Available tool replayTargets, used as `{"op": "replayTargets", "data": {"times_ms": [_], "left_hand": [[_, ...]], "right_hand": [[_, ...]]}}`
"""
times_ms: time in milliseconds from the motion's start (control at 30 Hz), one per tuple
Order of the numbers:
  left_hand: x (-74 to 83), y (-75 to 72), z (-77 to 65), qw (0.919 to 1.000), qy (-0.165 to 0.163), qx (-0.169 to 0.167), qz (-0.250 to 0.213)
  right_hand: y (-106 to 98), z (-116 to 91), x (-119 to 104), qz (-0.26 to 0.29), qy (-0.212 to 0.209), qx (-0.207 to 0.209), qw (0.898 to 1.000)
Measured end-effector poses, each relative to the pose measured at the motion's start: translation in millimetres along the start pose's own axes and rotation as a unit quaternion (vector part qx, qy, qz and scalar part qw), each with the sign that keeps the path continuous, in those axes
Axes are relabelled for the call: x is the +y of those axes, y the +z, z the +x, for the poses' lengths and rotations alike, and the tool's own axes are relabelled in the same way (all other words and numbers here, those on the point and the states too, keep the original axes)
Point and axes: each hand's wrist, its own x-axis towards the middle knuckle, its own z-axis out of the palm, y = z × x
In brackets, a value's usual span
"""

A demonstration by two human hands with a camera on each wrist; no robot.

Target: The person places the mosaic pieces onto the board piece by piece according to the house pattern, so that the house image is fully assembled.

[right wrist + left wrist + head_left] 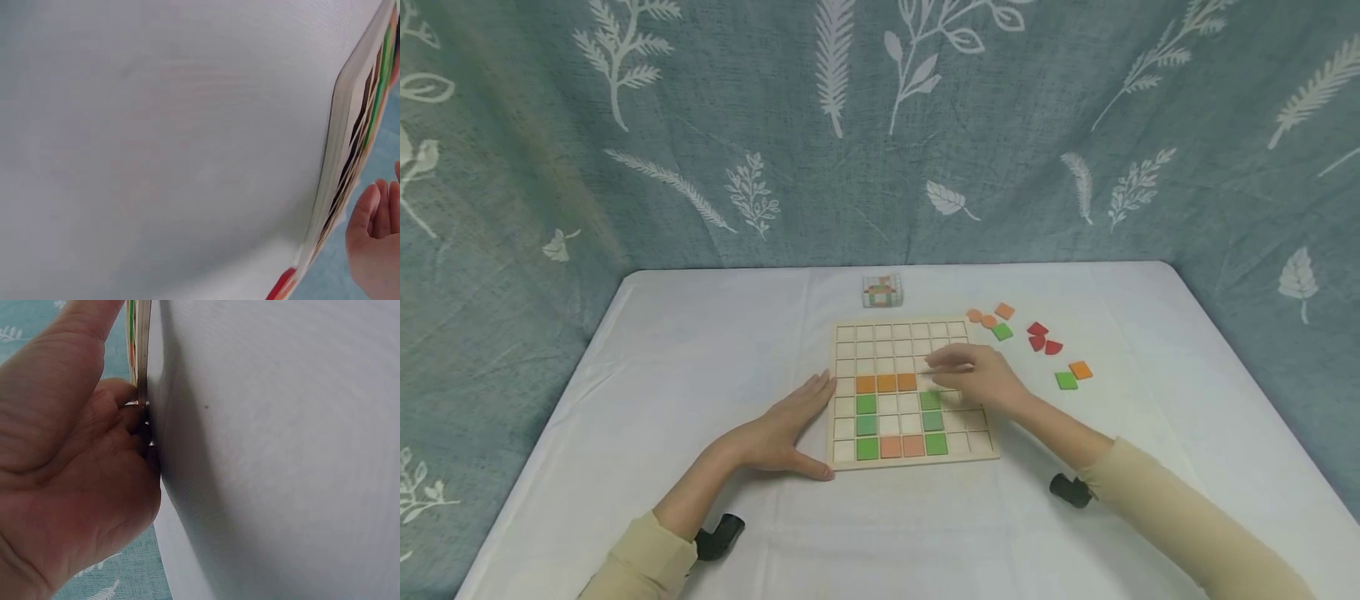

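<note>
A pale wooden grid board [846, 350] lies on the white table. Orange square tiles [887, 383] form a row of three. Below them, green tiles [867, 404] stand in two columns, with two peach tiles [902, 447] between their lower ends. My left hand [782, 429] rests at the board's left edge, fingers extended along it and thumb by the near corner. My right hand [976, 375] hovers over the board, its fingertips beside the orange row; I cannot tell whether a tile is between them. In the right wrist view, its bent fingers [365, 209] show only partly.
Right of the board lie peach circles [974, 316], a peach square [1004, 311], green squares [1002, 332], red wedges [1037, 342] and an orange square [1080, 369]. Behind it sits a small clear box [882, 291] with a coloured picture. A patterned curtain [880, 200] hangs behind the table.
</note>
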Motion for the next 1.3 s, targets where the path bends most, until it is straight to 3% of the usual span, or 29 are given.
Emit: {"op": "replayTargets", "data": {"times_ms": [200, 433, 733, 1033, 1300], "left_hand": [[-1.5, -0.9, 0.9, 1.0000, -0.001, -0.003, 0.004], [-0.9, -0.8, 2.1, 1.0000, 0.000, -0.003, -0.002], [-0.2, -1.2, 4.0, 0.9999, -0.012, -0.006, -0.001], [0.6, -1.1, 4.2, 0.9999, -0.011, -0.003, -0.004], [1.2, -0.8, 3.9, 0.9999, -0.013, -0.003, -0.002]], "right_hand": [[-24.1, -12.6, 16.3, -0.002, 0.029, 0.039, 0.999], [-68.6, -35.7, 45.3, -0.054, 0.059, 0.090, 0.993], [-115.1, -66.1, 75.8, -0.107, 0.080, 0.114, 0.984], [-125.4, -71.5, 89.9, -0.146, 0.073, 0.108, 0.981], [-124.5, -70.5, 92.7, -0.175, 0.065, 0.137, 0.973]]}}
